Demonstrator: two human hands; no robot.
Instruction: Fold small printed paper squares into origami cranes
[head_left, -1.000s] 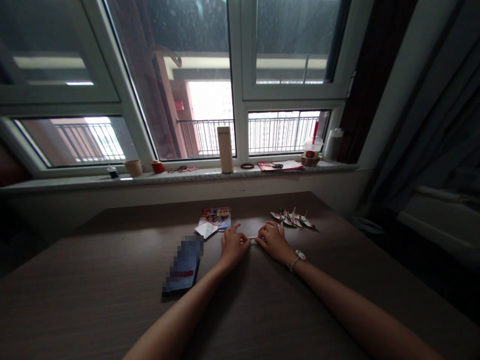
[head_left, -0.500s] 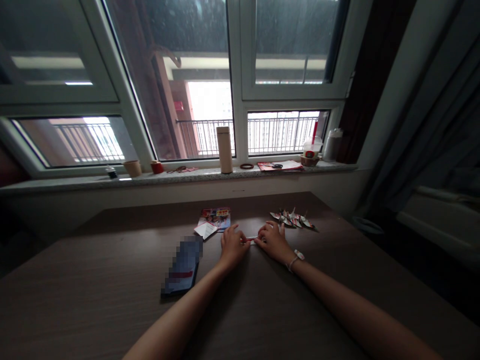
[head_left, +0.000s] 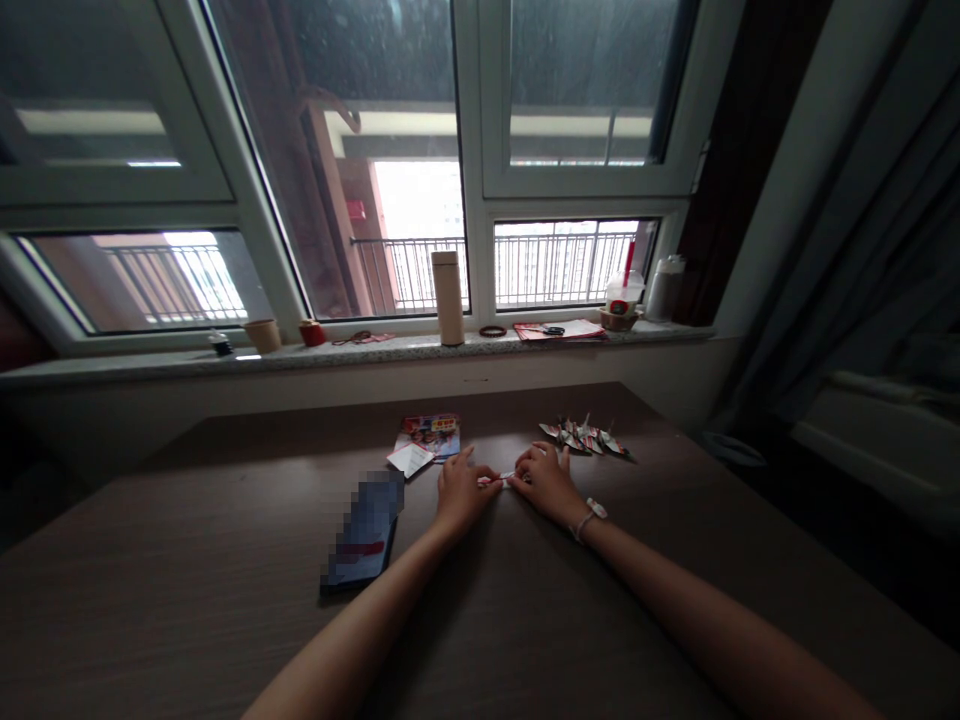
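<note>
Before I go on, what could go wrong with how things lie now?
The small white and red piece sits between the fingertips of the left hand and right hand; uneven pressure might crease or skew it.

The phone lies close beside the left forearm, so a sideways sweep could nudge it.

The folded pieces lie just beyond the right hand; reaching forward may disturb them.

Paper (head_left: 507,477): largely hidden by left hand (head_left: 462,490) and right hand (head_left: 547,484); creases too small to tell.
Phone (head_left: 367,540): partly blurred into blocks.
Leaflet (head_left: 439,433): print too small to read.
Forearms (head_left: 356,622): cut off below.
Worktop (head_left: 487,630): near side cut off.
</note>
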